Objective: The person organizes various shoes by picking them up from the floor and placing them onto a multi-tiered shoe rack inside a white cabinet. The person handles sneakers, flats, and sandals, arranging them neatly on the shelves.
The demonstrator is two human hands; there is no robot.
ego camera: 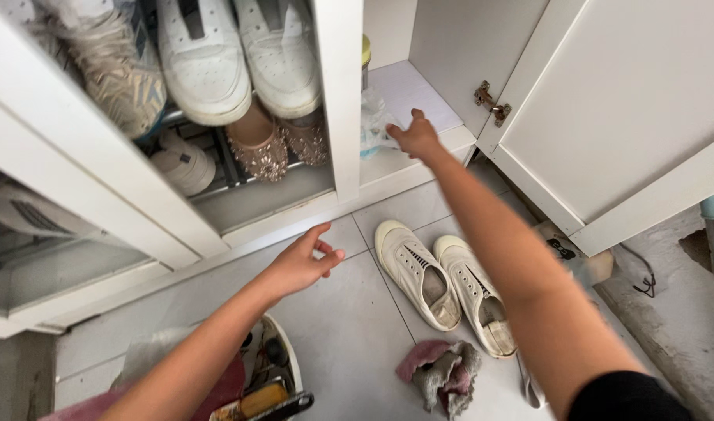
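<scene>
Two bare hands out front — the left hand point(298, 263) and the right hand point(415, 136). On the grey tiled floor point(349, 327), two cream slip-on canvas shoes point(443, 281) side by side, and just below them one crumpled pink-and-grey rag point(441, 373). Left of the white cabinet's upright divider panel point(340, 93): two white leather sneakers point(236, 54) on top, two glittery beige flat shoes point(283, 148) under them, one patterned knit sneaker point(115, 66) further left. Right of that divider — one crinkled clear plastic bag point(372, 125). One open white cabinet door point(622, 109), one brass hinge point(491, 104).
</scene>
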